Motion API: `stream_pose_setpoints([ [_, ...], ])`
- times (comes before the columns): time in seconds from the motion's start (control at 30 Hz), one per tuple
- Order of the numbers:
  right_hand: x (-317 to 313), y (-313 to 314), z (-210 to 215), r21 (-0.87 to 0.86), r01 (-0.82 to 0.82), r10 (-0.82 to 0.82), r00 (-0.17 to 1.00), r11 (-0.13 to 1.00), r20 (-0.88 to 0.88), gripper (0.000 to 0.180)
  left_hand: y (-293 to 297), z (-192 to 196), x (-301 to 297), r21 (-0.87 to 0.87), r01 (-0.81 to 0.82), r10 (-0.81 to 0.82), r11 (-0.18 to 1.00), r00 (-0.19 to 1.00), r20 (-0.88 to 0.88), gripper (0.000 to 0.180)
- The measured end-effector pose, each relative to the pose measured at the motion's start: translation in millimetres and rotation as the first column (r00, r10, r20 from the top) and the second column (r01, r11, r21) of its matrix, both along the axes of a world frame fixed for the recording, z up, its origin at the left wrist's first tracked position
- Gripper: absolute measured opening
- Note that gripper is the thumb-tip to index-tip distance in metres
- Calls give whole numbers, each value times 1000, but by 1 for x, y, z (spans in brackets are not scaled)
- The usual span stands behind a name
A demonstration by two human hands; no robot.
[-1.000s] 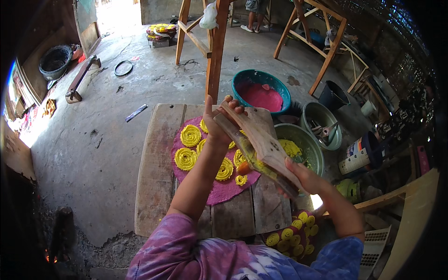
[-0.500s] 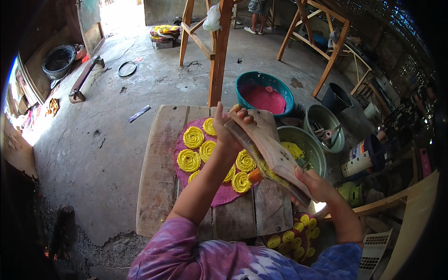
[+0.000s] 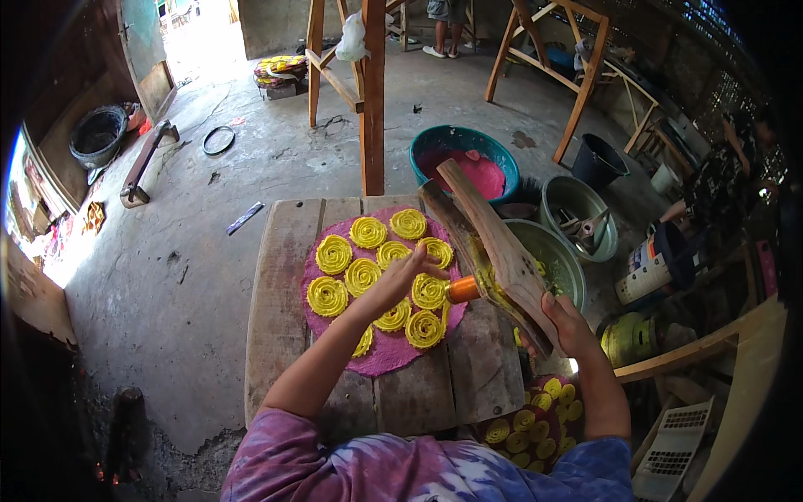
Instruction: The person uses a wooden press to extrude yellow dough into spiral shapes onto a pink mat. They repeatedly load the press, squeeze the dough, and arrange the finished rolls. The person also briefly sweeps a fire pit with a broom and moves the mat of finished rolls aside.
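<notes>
My right hand (image 3: 569,325) grips the near end of a two-armed wooden hand press (image 3: 493,238), which I hold tilted above the board's right side. The two arms spread apart at their far ends, and yellow paste smears the gap between them. An orange cylindrical nozzle (image 3: 462,289) sticks out of the press to the left. My left hand (image 3: 408,274) is open and empty, fingers stretched toward the nozzle. Beneath it lies a round pink sheet (image 3: 381,361) bearing several piped yellow spirals (image 3: 361,277). A strand of yellow paste hangs by the nozzle at the sheet's right edge.
The sheet rests on a plank-topped wooden stand (image 3: 284,251). Beyond it are a teal basin (image 3: 421,146) of pink dough, a green basin (image 3: 577,280) with yellow paste and a tub of tools (image 3: 615,234). More spirals (image 3: 535,427) lie low right. A wooden post (image 3: 372,125) rises behind.
My left hand has let go of the press's far end and come down over the spirals. The press arms have parted at that end. My right hand keeps its grip.
</notes>
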State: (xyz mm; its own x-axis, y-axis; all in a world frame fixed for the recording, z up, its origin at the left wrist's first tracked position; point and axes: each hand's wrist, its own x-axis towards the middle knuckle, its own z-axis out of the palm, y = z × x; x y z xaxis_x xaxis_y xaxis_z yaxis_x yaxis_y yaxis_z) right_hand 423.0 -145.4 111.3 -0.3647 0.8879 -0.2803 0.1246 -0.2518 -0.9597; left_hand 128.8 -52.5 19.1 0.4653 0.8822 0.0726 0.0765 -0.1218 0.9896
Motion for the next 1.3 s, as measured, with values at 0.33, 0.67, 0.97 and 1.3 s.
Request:
stream_pose_setpoints([
  [0.33, -12, 2, -7, 24, 11, -10, 999, 1000, -30, 64, -15, -1, -7, 14, -38, 38, 999, 999, -22, 67],
  [0.67, -27, 10, -18, 86, -20, 28, 995, 996, -95, 66, -28, 9, -18, 12, -164, 164, 986, 986, -12, 64],
  [0.97, -28, 9, -27, 128, 26, -6, 988, 991, -154, 70, -38, -4, -30, 285, -205, 272, 936, 937, -217, 51],
  [1.3, -13, -15, -41, 179, 206, -160, 958, 962, -239, 72, -88, -4, -40, 503, -108, 379, 858, 795, -475, 15],
])
